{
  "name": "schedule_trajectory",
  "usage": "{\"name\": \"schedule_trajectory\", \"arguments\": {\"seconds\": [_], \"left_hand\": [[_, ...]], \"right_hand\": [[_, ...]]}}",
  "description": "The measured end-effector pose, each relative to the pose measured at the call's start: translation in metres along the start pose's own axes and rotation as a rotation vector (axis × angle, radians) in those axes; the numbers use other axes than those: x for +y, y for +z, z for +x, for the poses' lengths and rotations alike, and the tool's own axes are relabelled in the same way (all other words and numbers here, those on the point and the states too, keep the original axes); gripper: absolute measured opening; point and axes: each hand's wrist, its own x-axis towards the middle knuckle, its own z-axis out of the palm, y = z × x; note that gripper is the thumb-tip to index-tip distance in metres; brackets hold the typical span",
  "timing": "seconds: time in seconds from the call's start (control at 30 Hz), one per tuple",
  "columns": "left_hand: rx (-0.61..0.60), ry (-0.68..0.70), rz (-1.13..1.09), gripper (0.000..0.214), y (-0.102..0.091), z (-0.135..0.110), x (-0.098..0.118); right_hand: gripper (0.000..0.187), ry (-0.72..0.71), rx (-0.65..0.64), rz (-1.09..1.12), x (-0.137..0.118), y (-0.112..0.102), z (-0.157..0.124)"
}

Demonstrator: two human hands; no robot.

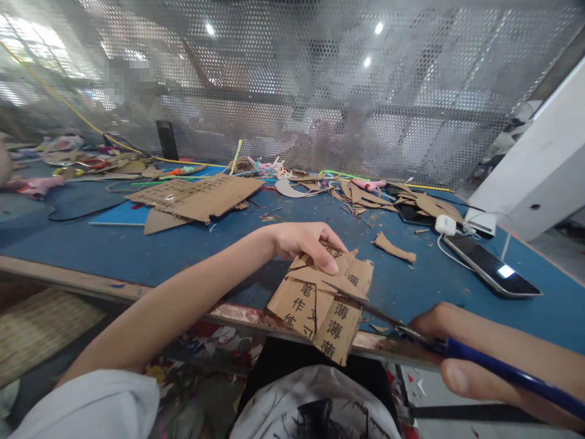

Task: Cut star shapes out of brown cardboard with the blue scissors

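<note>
A piece of brown cardboard (315, 299) printed with black characters is pinched in my left hand (308, 241), thumb on top, at the table's front edge. It has a cut or fold running down it, with one part angled from the other. My right hand (457, 347) grips blue-handled scissors (479, 360), whose blades reach left onto the cardboard's right part. Part of the scissors' handle and several right-hand fingers are hidden. A small torn cardboard strip (393, 247) lies on the table beyond the scissors.
On the blue table (256, 268) lie larger cardboard sheets (201, 198), cardboard scraps (365, 196), a phone (493, 265) with a white charger (445, 225), and a pink glue gun (36, 186). A perforated metal screen (292, 91) stands behind; paper bits litter the floor.
</note>
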Motion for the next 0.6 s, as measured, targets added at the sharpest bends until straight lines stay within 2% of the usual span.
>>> {"name": "schedule_trajectory", "arguments": {"seconds": [0.2,0.27,0.4,0.6], "left_hand": [[0.018,-0.108,0.129,0.030,0.011,-0.002,0.007],[0.028,-0.108,0.143,0.030,0.011,-0.002,0.007],[0.043,-0.021,0.064,0.031,0.005,-0.003,0.005],[-0.081,-0.044,0.149,0.035,-0.003,-0.003,0.003]], "right_hand": [[0.053,-0.036,-0.223,0.084,-0.016,-0.008,0.014],[0.056,-0.021,-0.239,0.098,-0.020,-0.007,0.018],[0.060,0.002,-0.284,0.185,-0.024,-0.007,0.020],[0.063,-0.012,-0.335,0.277,-0.023,-0.009,0.017]]}}
